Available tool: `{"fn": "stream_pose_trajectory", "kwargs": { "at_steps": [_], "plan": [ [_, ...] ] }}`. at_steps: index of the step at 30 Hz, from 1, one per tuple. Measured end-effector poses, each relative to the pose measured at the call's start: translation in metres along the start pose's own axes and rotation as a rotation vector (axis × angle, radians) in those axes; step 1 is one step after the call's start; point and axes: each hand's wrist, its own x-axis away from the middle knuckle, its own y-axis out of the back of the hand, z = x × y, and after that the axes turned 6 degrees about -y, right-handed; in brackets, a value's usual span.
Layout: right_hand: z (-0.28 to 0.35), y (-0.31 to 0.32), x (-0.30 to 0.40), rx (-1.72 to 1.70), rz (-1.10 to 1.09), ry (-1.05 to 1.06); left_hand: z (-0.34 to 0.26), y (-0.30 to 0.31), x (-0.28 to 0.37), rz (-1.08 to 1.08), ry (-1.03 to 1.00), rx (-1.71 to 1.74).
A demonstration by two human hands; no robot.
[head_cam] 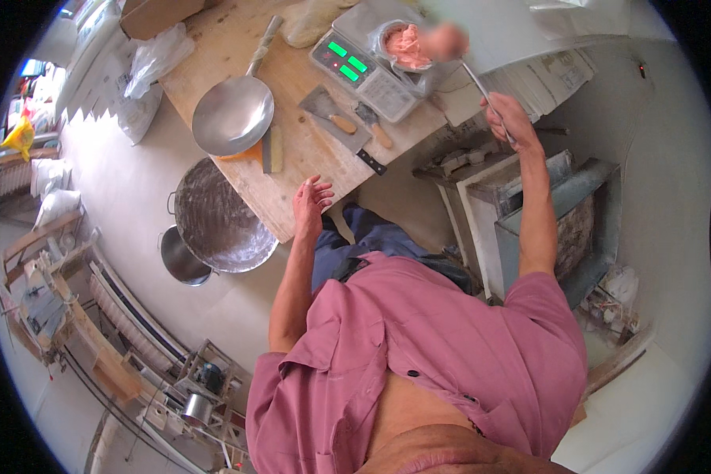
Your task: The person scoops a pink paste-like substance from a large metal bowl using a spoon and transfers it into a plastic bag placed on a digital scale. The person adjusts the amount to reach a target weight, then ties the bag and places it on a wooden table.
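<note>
My right hand (512, 118) grips the thin metal handle (479, 80) of a utensil. Its far end is blurred and sits at a plastic-lined bowl of pink paste (404, 46). The bowl rests on a digital scale (385, 92) with lit green displays. My left hand (313, 204) hangs near the front edge of the wooden table (252, 198), fingers apart and holding nothing. Beyond it lie a flat metal scraper (320, 102) with a wooden handle, a second wooden-handled tool (381, 134) and a black-handled knife (371, 161).
A long-handled metal pan (231, 115) sits at the table's left side, beside a wide-bladed scraper (271, 151). Below that side stand a large two-handled metal basin (213, 219) and a smaller pot (181, 258). Metal-sided equipment (480, 231) stands at my right.
</note>
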Motion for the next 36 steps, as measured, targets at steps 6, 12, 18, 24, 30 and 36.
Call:
{"fn": "stream_pose_trajectory", "kwargs": {
  "at_steps": [6, 12, 18, 24, 30, 36],
  "plan": [
    [-0.011, 0.01, -0.011, 0.089, -0.004, 0.024, 0.002, -0.005, 0.008, -0.057, -0.041, 0.029],
    [-0.004, 0.013, -0.03, 0.135, 0.031, 0.011, 0.019, 0.01, 0.02, -0.105, -0.038, 0.041],
    [-0.007, 0.028, -0.052, 0.267, -0.085, -0.006, 0.027, 0.009, 0.022, -0.112, -0.018, 0.043],
    [-0.009, 0.035, -0.053, 0.227, -0.134, 0.014, 0.023, -0.012, 0.014, -0.073, -0.025, 0.045],
    [-0.003, 0.038, -0.044, 0.16, -0.143, 0.044, 0.017, -0.018, 0.008, -0.063, -0.031, 0.056],
    [0.017, 0.016, -0.014, 0.117, -0.149, 0.083, 0.012, -0.006, 0.015, -0.088, -0.051, 0.035]
  ]
}}
